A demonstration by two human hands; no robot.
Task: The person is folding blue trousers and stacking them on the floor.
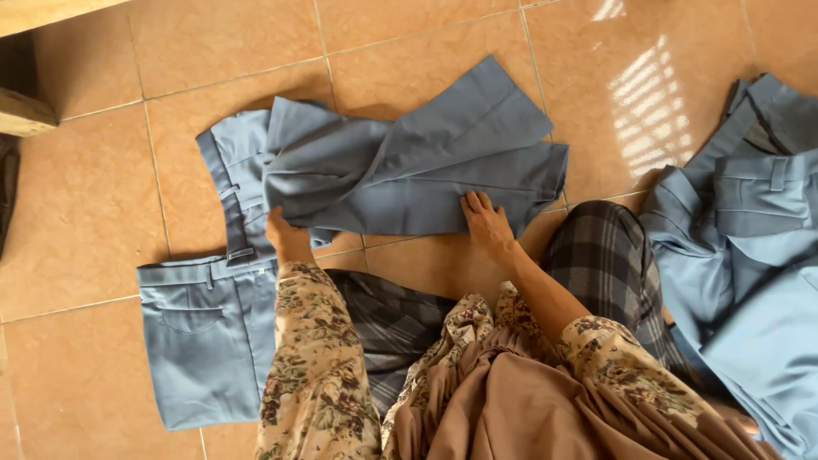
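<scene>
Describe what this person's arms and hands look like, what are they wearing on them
Both arms wear loose, long floral sleeves, cream with brown and dark flower prints, ending at the wrists. The left hand and right hand are bare: no gloves, and no rings or watch visible.

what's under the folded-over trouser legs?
The folded trouser legs lie over the same blue-grey trousers' waistband and the tiled floor. Left hand and right hand press their near edge. Anything beneath the cloth is hidden.
</scene>
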